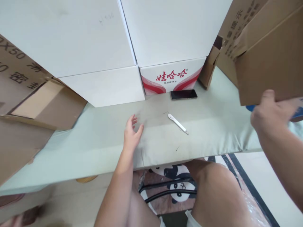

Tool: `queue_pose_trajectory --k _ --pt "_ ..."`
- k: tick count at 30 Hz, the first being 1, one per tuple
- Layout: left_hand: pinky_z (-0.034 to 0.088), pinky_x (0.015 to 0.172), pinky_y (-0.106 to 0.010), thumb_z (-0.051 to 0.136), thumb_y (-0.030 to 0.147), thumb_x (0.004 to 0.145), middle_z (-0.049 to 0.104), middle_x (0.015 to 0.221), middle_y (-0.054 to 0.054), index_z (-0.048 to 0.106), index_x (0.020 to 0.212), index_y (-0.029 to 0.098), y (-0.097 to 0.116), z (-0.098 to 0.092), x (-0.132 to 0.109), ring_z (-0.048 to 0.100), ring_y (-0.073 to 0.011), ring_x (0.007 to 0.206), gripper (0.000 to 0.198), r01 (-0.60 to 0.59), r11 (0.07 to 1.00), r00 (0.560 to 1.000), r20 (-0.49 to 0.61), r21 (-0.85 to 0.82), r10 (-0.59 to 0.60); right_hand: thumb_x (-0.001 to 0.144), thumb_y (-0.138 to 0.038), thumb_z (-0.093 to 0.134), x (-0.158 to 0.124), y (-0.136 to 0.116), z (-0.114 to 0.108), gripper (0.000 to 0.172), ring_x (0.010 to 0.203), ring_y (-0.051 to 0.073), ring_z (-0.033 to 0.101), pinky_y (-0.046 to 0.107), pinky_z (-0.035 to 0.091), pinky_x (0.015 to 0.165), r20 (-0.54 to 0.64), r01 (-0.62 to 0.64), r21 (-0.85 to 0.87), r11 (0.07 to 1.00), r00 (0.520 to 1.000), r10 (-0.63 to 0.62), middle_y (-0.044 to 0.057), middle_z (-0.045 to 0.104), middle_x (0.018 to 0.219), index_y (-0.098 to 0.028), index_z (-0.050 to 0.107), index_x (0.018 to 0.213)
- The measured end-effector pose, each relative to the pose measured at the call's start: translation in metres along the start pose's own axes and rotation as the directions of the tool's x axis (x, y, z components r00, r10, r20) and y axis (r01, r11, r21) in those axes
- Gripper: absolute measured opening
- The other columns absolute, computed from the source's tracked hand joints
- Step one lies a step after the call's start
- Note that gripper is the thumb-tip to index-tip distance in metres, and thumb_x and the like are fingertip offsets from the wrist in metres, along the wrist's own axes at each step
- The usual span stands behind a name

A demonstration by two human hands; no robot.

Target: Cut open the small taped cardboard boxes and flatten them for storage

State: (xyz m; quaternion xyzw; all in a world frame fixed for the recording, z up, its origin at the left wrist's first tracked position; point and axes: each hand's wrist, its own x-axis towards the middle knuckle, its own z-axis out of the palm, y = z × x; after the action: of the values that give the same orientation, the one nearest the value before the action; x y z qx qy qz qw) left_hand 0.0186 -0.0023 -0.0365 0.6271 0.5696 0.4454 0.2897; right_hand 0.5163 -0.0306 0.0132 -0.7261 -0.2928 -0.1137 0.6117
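R grip (272, 110) has hold of brown carton's (270, 63) lower edge, upper right of frame — carton lies just above it, well apart from L grip (133, 134). L grip empty, fingers loosely spread, ctr of frame; nearer the white cutter (177, 123), long axis slanting upper left to lower right. Carton's contents, if any — can't see.

- Brightly, softly lit across the surface (101, 135).
- Faintly shadowed around the left hand (132, 132).
- Motion-blurred at the right hand (272, 113).
- Stretched toward the edges.
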Motion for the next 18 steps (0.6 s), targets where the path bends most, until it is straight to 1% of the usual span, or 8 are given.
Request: queue_pose_trajectory --k 1,3,6,9,11,13,16,18 --pt "0.054 0.103 -0.050 0.067 0.040 0.084 0.066 0.133 -0.017 0.050 0.141 0.020 0.000 0.001 -0.001 0.066 -0.0289 0.122 0.063 0.006 1.000 1.000 0.006 0.010 -0.006 0.083 -0.025 0.073 0.003 -0.003 0.015 0.038 0.120 0.026 0.069 0.045 0.049 0.109 0.025 -0.029 -0.039 0.999 0.999 0.030 0.021 0.066 0.134 -0.016 0.061 0.119" --pt "0.055 0.102 -0.049 0.065 0.037 0.084 0.068 0.129 -0.016 0.052 0.139 0.019 0.001 0.003 -0.002 0.067 -0.0279 0.119 0.059 0.016 0.999 1.000 0.022 0.037 -0.017 0.083 -0.009 0.066 0.009 -0.012 0.049 0.031 0.119 0.026 0.071 0.041 0.050 0.106 0.072 -0.048 -0.078 0.996 0.996 0.054 0.022 0.070 0.129 -0.013 0.068 0.114" --pt "0.056 0.101 -0.048 0.063 0.034 0.085 0.072 0.117 -0.013 0.056 0.134 0.019 0.002 0.005 -0.003 0.070 -0.0259 0.112 0.052 0.019 0.997 0.998 0.059 0.078 -0.023 0.088 -0.004 0.058 0.021 -0.021 0.097 0.037 0.122 0.024 0.069 0.038 0.049 0.106 0.129 -0.067 -0.135 0.989 0.988 0.084 0.022 0.070 0.130 -0.010 0.069 0.122" --pt "0.056 0.100 -0.048 0.061 0.034 0.086 0.073 0.109 -0.011 0.058 0.130 0.019 0.002 0.007 -0.004 0.071 -0.0246 0.106 0.047 -0.008 0.993 0.995 0.098 0.114 -0.003 0.092 -0.006 0.055 0.035 -0.027 0.132 0.042 0.127 0.022 0.066 0.034 0.045 0.109 0.197 -0.076 -0.219 0.973 0.973 0.121 0.023 0.068 0.135 -0.007 0.066 0.133" --pt "0.056 0.100 -0.048 0.059 0.034 0.087 0.073 0.108 -0.011 0.058 0.129 0.019 0.003 0.009 -0.004 0.071 -0.0241 0.104 0.045 -0.028 0.990 0.993 0.115 0.139 0.012 0.095 -0.008 0.055 0.041 -0.032 0.146 0.043 0.128 0.021 0.064 0.032 0.044 0.109 0.239 -0.078 -0.279 0.957 0.960 0.148 0.024 0.064 0.139 -0.006 0.063 0.136" --pt "0.056 0.100 -0.048 0.058 0.034 0.088 0.073 0.107 -0.010 0.059 0.128 0.019 0.004 0.010 -0.005 0.070 -0.0236 0.104 0.043 -0.033 0.987 0.992 0.125 0.159 0.013 0.097 -0.011 0.053 0.043 -0.035 0.156 0.044 0.130 0.020 0.062 0.031 0.043 0.110 0.279 -0.068 -0.331 0.941 0.946 0.167 0.025 0.060 0.143 -0.006 0.061 0.140" --pt "0.056 0.100 -0.047 0.057 0.034 0.089 0.072 0.107 -0.010 0.060 0.126 0.020 0.007 0.009 -0.005 0.070 -0.0230 0.105 0.040 -0.025 0.983 0.991 0.135 0.181 0.000 0.101 -0.014 0.047 0.041 -0.035 0.165 0.047 0.134 0.019 0.057 0.030 0.040 0.111 0.344 -0.020 -0.397 0.918 0.923 0.169 0.024 0.053 0.149 -0.009 0.054 0.147" --pt "0.056 0.098 -0.046 0.057 0.035 0.090 0.072 0.107 -0.010 0.060 0.125 0.020 0.009 0.008 -0.006 0.070 -0.0232 0.105 0.039 -0.015 0.981 0.990 0.138 0.194 -0.012 0.102 -0.016 0.047 0.039 -0.029 0.168 0.048 0.134 0.021 0.057 0.032 0.042 0.108 0.403 0.019 -0.445 0.895 0.897 0.182 0.024 0.053 0.148 -0.010 0.052 0.150"
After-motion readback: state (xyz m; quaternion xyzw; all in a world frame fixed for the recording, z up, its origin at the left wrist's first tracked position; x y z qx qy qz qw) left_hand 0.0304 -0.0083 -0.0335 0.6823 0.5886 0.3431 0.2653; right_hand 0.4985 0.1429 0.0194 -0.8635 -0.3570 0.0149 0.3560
